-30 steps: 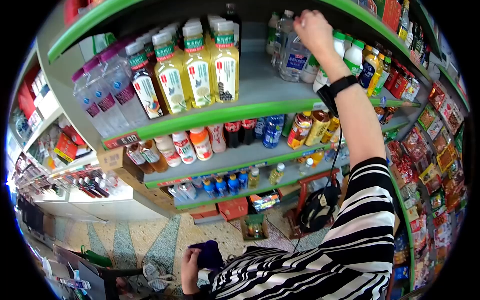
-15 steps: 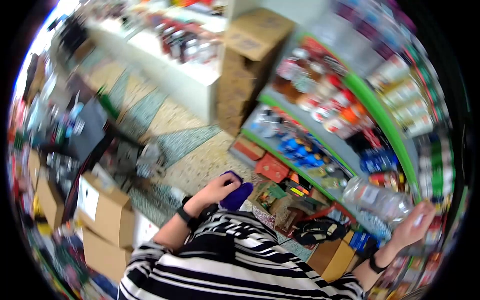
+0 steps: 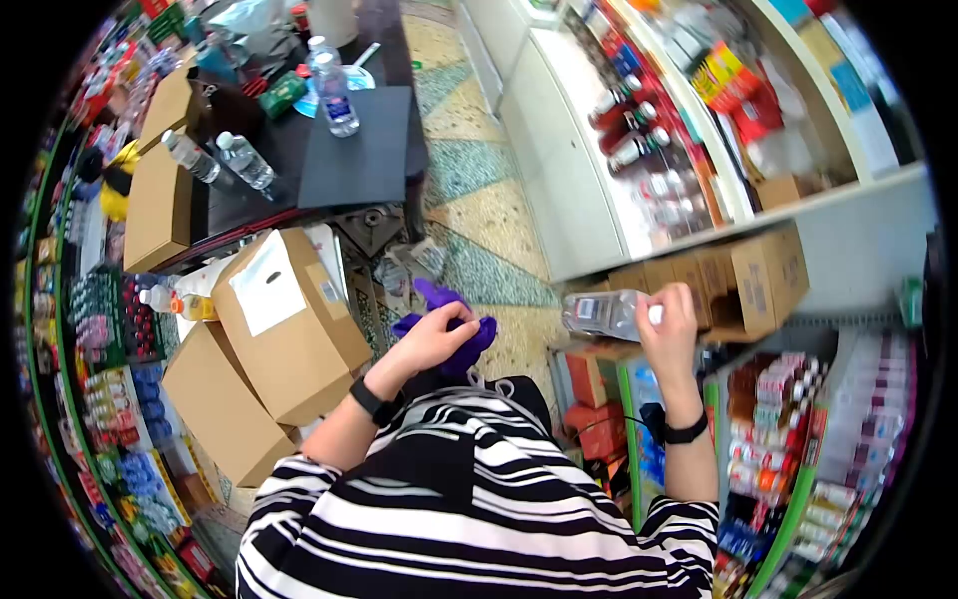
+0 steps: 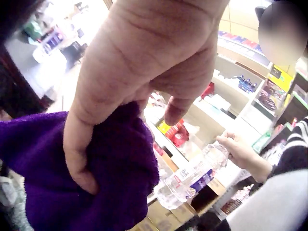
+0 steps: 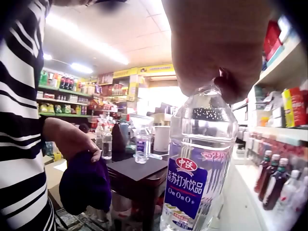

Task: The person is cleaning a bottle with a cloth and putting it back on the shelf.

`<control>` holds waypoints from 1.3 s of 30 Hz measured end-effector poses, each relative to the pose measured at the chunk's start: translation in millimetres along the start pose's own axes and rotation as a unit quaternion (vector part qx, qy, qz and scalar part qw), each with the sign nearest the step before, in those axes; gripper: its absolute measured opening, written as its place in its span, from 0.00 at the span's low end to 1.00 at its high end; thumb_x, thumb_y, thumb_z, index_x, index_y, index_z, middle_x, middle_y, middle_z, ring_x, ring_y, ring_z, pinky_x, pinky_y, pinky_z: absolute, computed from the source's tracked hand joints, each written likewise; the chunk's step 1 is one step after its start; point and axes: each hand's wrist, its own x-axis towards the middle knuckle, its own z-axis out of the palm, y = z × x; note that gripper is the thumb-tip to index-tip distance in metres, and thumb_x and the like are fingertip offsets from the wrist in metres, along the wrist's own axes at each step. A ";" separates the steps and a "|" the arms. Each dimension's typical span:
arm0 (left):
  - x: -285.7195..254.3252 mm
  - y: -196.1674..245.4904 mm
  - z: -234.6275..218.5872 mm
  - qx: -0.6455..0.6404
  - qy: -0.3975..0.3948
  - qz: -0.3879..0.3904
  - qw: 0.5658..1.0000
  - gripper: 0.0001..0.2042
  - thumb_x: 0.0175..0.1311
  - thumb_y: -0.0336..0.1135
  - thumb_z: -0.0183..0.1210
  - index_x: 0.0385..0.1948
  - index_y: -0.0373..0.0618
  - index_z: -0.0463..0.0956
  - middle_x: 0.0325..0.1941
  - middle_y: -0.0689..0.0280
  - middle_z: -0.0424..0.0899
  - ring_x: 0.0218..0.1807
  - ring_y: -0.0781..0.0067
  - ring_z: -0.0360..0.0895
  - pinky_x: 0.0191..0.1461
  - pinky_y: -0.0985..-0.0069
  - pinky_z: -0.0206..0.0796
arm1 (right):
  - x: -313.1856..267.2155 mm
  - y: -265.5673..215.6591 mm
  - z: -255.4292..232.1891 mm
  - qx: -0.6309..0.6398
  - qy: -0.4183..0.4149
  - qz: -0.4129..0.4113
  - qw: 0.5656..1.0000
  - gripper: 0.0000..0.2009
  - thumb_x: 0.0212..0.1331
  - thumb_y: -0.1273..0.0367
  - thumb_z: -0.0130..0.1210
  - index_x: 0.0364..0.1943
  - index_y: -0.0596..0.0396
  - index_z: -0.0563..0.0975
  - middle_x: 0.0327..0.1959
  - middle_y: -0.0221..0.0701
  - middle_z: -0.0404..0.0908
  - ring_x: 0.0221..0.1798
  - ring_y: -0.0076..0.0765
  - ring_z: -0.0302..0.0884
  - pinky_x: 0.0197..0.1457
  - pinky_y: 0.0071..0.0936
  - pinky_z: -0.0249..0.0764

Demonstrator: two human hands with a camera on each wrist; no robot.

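Note:
My right hand [image 3: 671, 324] grips a clear plastic bottle [image 3: 601, 313] by its neck and cap, and in the head view the bottle lies sideways, base to the left. A blue and white label [image 5: 185, 190] shows on its side in the right wrist view, with clear liquid inside. Bunched in my left hand [image 3: 436, 337] is a purple cloth [image 4: 115, 168], held between thumb and fingers and hanging down below them. Both hands are in front of the striped shirt, the bottle to the right of the cloth and apart from it.
A dark table [image 3: 261, 200] at upper left bears several clear bottles [image 3: 245, 160] and a black flat board [image 3: 354, 150]. Cardboard boxes [image 3: 289, 324] stand before it. White cabinets [image 3: 569, 170] line the right, with drink shelves [image 3: 798, 499] at lower right. Patterned floor runs between.
The right hand was reaching among bottles on the upper shelf; now it carries one bottle away from there. The body and view have turned left, toward the table. The cloth stays in the left hand.

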 end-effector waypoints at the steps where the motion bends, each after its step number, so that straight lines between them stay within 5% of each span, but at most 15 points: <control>1: -0.1 6.3 -12.0 -0.002 0.037 -0.010 0.999 0.13 0.64 0.39 0.57 0.37 0.36 0.75 0.36 0.61 0.81 0.40 0.73 0.75 0.48 0.75 0.67 | 29.4 -3.0 20.6 0.016 -0.006 -0.020 1.000 0.09 0.53 0.72 0.60 0.28 0.59 0.70 0.30 0.40 0.68 0.33 0.51 0.71 0.34 0.41 0.68; 10: 29.8 -9.2 -50.1 -0.123 0.233 -0.074 0.962 0.10 0.65 0.36 0.56 0.38 0.39 0.75 0.36 0.66 0.79 0.41 0.77 0.73 0.48 0.78 0.65 | 285.2 -45.4 201.2 0.163 -0.056 -0.170 0.970 0.11 0.53 0.65 0.60 0.27 0.57 0.73 0.32 0.42 0.73 0.36 0.53 0.74 0.39 0.42 0.71; 13: 50.0 13.1 -52.5 -0.159 0.322 -0.137 0.923 0.09 0.66 0.35 0.55 0.38 0.39 0.75 0.35 0.68 0.78 0.40 0.79 0.71 0.48 0.80 0.63 | 358.7 -71.5 260.5 0.220 -0.067 -0.229 0.946 0.11 0.51 0.64 0.61 0.27 0.57 0.73 0.32 0.42 0.73 0.36 0.53 0.74 0.39 0.43 0.72; 19: 76.9 52.2 -44.6 -0.211 0.450 -0.135 0.857 0.07 0.68 0.34 0.53 0.37 0.41 0.74 0.36 0.72 0.75 0.40 0.84 0.68 0.47 0.85 0.60 | 458.2 -124.0 359.2 0.241 -0.101 -0.275 0.925 0.12 0.48 0.62 0.63 0.27 0.55 0.75 0.30 0.39 0.75 0.36 0.47 0.75 0.41 0.41 0.72; 23: 84.2 60.3 -26.1 -0.310 0.501 -0.154 0.794 0.06 0.69 0.37 0.51 0.38 0.48 0.74 0.32 0.78 0.72 0.31 0.91 0.63 0.29 0.89 0.54 | 490.3 -159.7 391.4 0.220 -0.174 -0.282 0.918 0.14 0.48 0.61 0.61 0.32 0.57 0.76 0.36 0.45 0.76 0.40 0.54 0.78 0.45 0.44 0.76; 30: 87.5 70.7 -5.2 -0.417 0.561 -0.177 0.693 0.06 0.69 0.34 0.52 0.39 0.43 0.74 0.35 0.73 0.73 0.37 0.86 0.68 0.40 0.85 0.64 | 502.2 -192.2 422.1 0.172 -0.200 -0.290 0.920 0.19 0.49 0.58 0.61 0.40 0.56 0.75 0.41 0.47 0.75 0.44 0.57 0.78 0.48 0.45 0.76; 33: 88.2 69.9 -1.1 -0.408 0.577 -0.143 0.693 0.06 0.69 0.33 0.51 0.39 0.42 0.74 0.38 0.71 0.75 0.40 0.85 0.69 0.46 0.84 0.63 | 504.7 -186.5 412.4 0.154 -0.238 -0.289 0.915 0.24 0.50 0.54 0.60 0.46 0.55 0.72 0.46 0.49 0.73 0.46 0.58 0.77 0.50 0.45 0.75; 36: 86.6 64.2 -3.5 -0.363 0.558 -0.137 0.734 0.06 0.70 0.36 0.50 0.40 0.46 0.73 0.36 0.73 0.74 0.36 0.86 0.72 0.35 0.84 0.69 | 501.0 -175.4 394.2 0.147 -0.274 -0.287 0.906 0.28 0.52 0.53 0.58 0.53 0.53 0.68 0.50 0.50 0.70 0.48 0.59 0.76 0.52 0.45 0.74; 39: 86.6 60.3 -10.6 -0.302 0.536 -0.126 0.778 0.06 0.69 0.36 0.51 0.39 0.46 0.73 0.36 0.74 0.73 0.38 0.86 0.71 0.37 0.84 0.67 | 488.1 -148.8 375.7 0.249 -0.200 -0.263 0.911 0.29 0.53 0.52 0.57 0.56 0.53 0.68 0.50 0.50 0.70 0.51 0.59 0.75 0.54 0.44 0.73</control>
